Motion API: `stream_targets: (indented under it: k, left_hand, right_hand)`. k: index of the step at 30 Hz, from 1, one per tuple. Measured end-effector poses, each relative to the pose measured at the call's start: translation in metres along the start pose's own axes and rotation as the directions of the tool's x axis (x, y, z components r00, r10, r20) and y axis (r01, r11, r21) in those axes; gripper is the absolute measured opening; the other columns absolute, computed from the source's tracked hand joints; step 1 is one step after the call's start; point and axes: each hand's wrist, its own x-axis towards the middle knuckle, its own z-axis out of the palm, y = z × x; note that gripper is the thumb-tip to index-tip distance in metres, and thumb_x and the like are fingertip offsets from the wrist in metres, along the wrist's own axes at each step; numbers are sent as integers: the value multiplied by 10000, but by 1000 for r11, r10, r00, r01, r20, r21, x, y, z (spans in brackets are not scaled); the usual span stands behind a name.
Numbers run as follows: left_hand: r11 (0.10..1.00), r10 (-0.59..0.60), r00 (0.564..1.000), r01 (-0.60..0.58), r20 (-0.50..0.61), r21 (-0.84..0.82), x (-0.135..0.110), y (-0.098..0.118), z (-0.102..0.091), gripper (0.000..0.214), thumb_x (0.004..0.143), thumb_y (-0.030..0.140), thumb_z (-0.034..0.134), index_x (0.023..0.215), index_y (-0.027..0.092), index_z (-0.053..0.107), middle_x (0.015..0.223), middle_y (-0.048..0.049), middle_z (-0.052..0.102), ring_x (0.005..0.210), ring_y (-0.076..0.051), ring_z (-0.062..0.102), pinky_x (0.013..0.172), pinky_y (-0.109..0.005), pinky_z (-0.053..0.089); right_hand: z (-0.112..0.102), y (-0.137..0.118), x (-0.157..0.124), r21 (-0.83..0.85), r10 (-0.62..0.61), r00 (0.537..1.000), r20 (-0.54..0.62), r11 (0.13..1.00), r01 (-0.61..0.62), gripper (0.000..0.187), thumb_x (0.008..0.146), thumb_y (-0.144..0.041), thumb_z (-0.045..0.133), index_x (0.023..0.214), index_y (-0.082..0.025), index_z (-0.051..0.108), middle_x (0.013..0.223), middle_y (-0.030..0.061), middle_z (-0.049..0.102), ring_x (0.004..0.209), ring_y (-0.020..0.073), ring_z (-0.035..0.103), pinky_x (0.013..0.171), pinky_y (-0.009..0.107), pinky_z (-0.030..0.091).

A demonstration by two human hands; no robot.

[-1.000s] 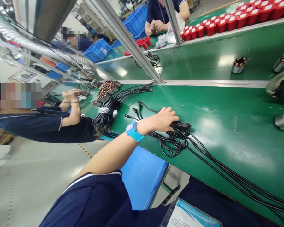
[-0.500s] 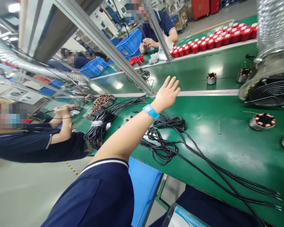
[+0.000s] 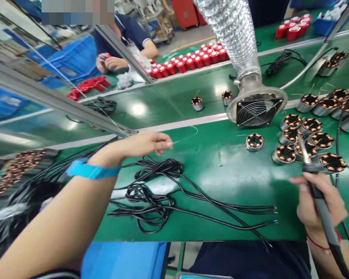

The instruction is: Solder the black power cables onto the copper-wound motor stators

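Observation:
My left hand (image 3: 147, 143), with a blue wrist strap, hovers over the green belt with its fingers pinched on a thin pale wire (image 3: 186, 135) that runs off to the right. Just below it lies a tangle of black cables (image 3: 151, 195), their stripped ends pointing right. My right hand (image 3: 320, 201) is closed round a soldering iron (image 3: 311, 170) at the near right. The iron's tip points up toward a cluster of copper-wound stators (image 3: 305, 133). One stator (image 3: 254, 141) stands apart between the two hands.
A fume fan (image 3: 256, 111) on a silver flexible duct (image 3: 232, 31) stands behind the lone stator. Two more stators (image 3: 197, 103) sit on the far belt. Rows of red caps (image 3: 189, 62) and a co-worker's hands (image 3: 109, 62) are at the back. A metal frame bar (image 3: 61, 100) crosses the left.
The view has swung to the right. My left hand let go of the black cables, rose open, and now pinches a thin wire. My right hand with the soldering iron has come into view.

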Motion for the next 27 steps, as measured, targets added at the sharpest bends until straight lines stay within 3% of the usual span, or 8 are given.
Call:
stream_targets:
  k: [4, 7, 11, 16, 18, 21, 24, 27]
  left_hand:
    - [916, 197, 930, -287, 310, 280, -7, 61, 45, 262, 903, 326, 425, 807, 179, 620, 682, -8, 600, 629, -128, 530, 592, -228, 350]
    - [772, 345, 851, -497, 396, 396, -7, 103, 86, 250, 926, 246, 417, 804, 175, 623, 735, -32, 654, 654, -136, 566, 591, -240, 336]
    - [657, 559, 761, -649, 329, 384, -4, 138, 128, 230, 950, 261, 423, 862, 176, 617, 819, -37, 696, 706, -154, 625, 596, -252, 363]
    - [610, 743, 657, -743, 126, 275, 0, 144, 165, 312, 980, 309, 359, 844, 159, 597, 837, -45, 689, 762, -166, 635, 674, -269, 425]
    - [668, 735, 678, -725, 1, 168, 4, 137, 174, 335, 982, 303, 339, 820, 156, 593, 798, -46, 675, 730, -155, 618, 676, -268, 427]
    - [779, 526, 816, -575, -238, -249, 19, 123, 179, 343, 976, 334, 322, 838, 158, 582, 662, -13, 600, 601, -119, 560, 605, -239, 418]
    - [572, 256, 911, -412, -323, -709, 38, 114, 179, 336, 950, 414, 324, 876, 161, 532, 597, 27, 524, 501, -96, 524, 514, -209, 416]
    - [459, 174, 921, -390, -349, -798, 50, 113, 181, 331, 938, 417, 301, 904, 158, 505, 614, 34, 513, 474, -88, 519, 470, -200, 410]
  right_hand:
    - [0, -4, 4, 30, -53, 983, 178, 998, 48, 495, 807, -36, 584, 1268, -218, 575, 902, 37, 697, 796, 183, 621, 733, 368, 508]
    - [1, -2, 0, 42, 11, 963, 270, 999, -24, 502, 857, -68, 560, 1330, -229, 511, 1016, 46, 698, 853, 165, 654, 774, 348, 536]
    - [8, 2, -5, 28, 65, 926, 373, 996, -82, 472, 924, -103, 486, 1373, -239, 433, 1043, 36, 708, 787, 127, 688, 742, 290, 565]
    - [20, -1, 3, -56, 98, 888, 450, 995, -81, 401, 917, -170, 493, 1308, -223, 417, 1263, 109, 612, 824, 147, 688, 730, 307, 576]
    - [27, -3, 10, -76, 69, 852, 518, 997, -35, 404, 901, -173, 480, 1291, -205, 378, 1381, 149, 512, 886, 167, 674, 751, 333, 575]
    - [43, -3, 21, -196, 6, 813, 583, 972, 133, 378, 867, -145, 468, 1235, -164, 382, 1442, 191, 427, 1050, 243, 606, 849, 415, 539]
    - [59, 4, 30, -363, -20, 822, 570, 891, 274, 376, 845, -145, 500, 1212, -138, 416, 1401, 194, 463, 1192, 321, 493, 932, 492, 465]
    - [68, 12, 36, -452, -42, 812, 582, 813, 366, 375, 843, -179, 535, 1210, -146, 466, 1344, 155, 522, 1246, 342, 436, 974, 511, 407]
